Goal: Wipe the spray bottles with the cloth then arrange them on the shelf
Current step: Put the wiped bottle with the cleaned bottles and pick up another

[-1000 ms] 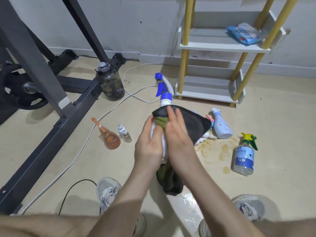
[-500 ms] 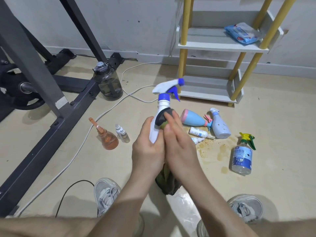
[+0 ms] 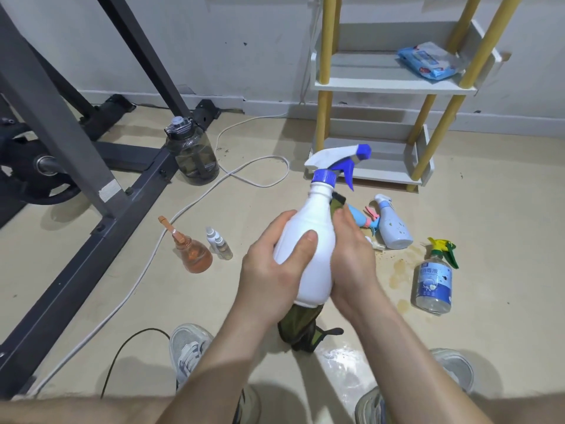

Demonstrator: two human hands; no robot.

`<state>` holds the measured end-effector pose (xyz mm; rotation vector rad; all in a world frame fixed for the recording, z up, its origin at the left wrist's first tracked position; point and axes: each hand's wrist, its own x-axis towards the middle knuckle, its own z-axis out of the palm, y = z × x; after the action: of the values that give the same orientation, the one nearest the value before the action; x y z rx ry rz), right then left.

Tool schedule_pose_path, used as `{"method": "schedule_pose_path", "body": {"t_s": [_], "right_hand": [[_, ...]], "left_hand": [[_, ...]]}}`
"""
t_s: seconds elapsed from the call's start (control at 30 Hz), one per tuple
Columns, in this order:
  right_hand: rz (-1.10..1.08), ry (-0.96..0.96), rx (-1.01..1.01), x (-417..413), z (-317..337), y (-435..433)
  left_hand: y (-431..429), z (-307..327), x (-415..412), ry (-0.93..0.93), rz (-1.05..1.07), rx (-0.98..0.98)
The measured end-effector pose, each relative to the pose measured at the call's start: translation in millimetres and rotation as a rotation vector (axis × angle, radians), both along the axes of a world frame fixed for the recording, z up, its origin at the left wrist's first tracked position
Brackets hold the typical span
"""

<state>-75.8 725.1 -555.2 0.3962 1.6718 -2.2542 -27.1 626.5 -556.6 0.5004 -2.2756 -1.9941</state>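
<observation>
Even, fairly bright indoor light, probably from overhead, falls on the floor (image 3: 489,209). Soft shadows lie under the metal frame (image 3: 61,133), the shelf (image 3: 391,84) and the water jug (image 3: 192,157). A pale patch of glare shines on the floor between the shoes (image 3: 189,350). Wide-angle bending tilts the frame and the shelf posts near the edges, and the bottom corners look slightly soft.

A single head-worn camera looks forward and down, close over the floor (image 3: 458,215), facing the shelf (image 3: 394,87).

floor (image 3: 489,209): amber bottle (image 3: 195,255) | small bottles (image 3: 218,243) | jug (image 3: 192,157) | green-trigger bottle (image 3: 434,280) || shelf (image 3: 388,87): wipes pack (image 3: 428,61)
</observation>
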Motion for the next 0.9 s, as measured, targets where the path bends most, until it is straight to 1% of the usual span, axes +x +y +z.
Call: {"method": "schedule_pose_path", "body": {"t_s": [0.03,0.07,0.1,0.13,0.17,0.2,0.27,0.3,0.33,0.37,0.4,0.43,0.47,0.5,0.53,0.57,0.6,0.67,0.7,0.73,0.77,0.8,0.83,0.9], "right_hand": [[0.025,-0.037,-0.046,-5.8,3.0,2.7],[0.037,-0.049,-0.093,-11.4,6.1,4.7],[0.037,-0.024,-0.103,-14.7,9.0,5.7],[0.035,0.042,-0.060,-14.0,11.5,4.7],[0.037,0.142,0.020,-9.1,10.8,2.1],[0.060,0.262,0.127,0.0,6.0,-0.9],[0.182,0.519,0.409,26.5,-6.0,-11.4],[0.229,0.589,0.514,36.7,-12.6,-16.5],[0.247,0.595,0.556,38.9,-18.2,-19.7],[0.230,0.542,0.521,33.1,-21.7,-21.2],[0.210,0.455,0.419,24.1,-23.6,-20.6],[0.157,0.313,0.264,13.8,-22.7,-18.7],[0.098,0.142,0.088,4.1,-19.7,-13.9],[0.033,0.004,-0.059,-3.0,-17.5,-7.7],[-0.004,-0.054,-0.117,-3.5,-12.8,-3.1],[-0.009,-0.053,-0.063,0.0,-10.3,-0.9],[-0.022,-0.013,0.001,7.2,-8.7,-1.4],[-0.013,0.203,0.138,29.5,-12.1,-5.7],[0.058,0.349,0.225,40.4,-16.2,-9.3],[0.133,0.467,0.298,48.4,-18.8,-11.6],[0.154,0.497,0.322,48.1,-20.3,-12.8],[0.131,0.473,0.308,40.6,-24.3,-12.0],[0.099,0.396,0.265,30.9,-22.9,-10.1],[0.014,0.067,0.073,11.2,-16.0,-1.8]], "left_hand": [[0.0,0.1,1.1,-0.013,-0.028,0.139],[1.9,2.9,2.5,-0.053,-0.036,0.318],[2.8,4.5,3.1,-0.100,-0.022,0.456],[3.3,4.2,3.2,-0.124,0.006,0.524],[3.4,2.2,1.7,-0.105,0.047,0.512],[3.2,0.0,-0.4,-0.070,0.092,0.432],[0.5,-6.1,-2.7,0.009,0.150,0.199],[0.0,-6.6,-1.2,0.024,0.158,0.079],[-0.1,-8.6,-0.4,0.022,0.156,-0.038],[0.2,-11.3,1.6,0.004,0.148,-0.158],[2.1,-11.7,4.8,-0.025,0.129,-0.284],[5.5,-9.9,8.8,-0.045,0.107,-0.392],[9.8,-8.0,12.1,-0.032,0.084,-0.460],[13.6,-7.2,13.9,-0.003,0.056,-0.479],[16.2,-6.1,14.4,0.017,0.040,-0.471],[16.3,-5.7,13.5,0.013,0.047,-0.423],[14.5,-4.9,10.8,-0.012,0.076,-0.342],[6.5,-7.5,2.4,-0.075,0.125,-0.090],[2.8,-8.5,-0.4,-0.097,0.110,0.020],[0.0,-8.3,-1.7,-0.099,0.084,0.078],[-1.6,-7.6,-1.9,-0.081,0.058,0.091],[-1.9,-6.3,-0.8,-0.062,0.047,0.077],[0.1,-4.5,1.5,-0.047,0.053,0.054],[6.5,-1.8,5.9,-0.023,0.051,-0.010]]}}
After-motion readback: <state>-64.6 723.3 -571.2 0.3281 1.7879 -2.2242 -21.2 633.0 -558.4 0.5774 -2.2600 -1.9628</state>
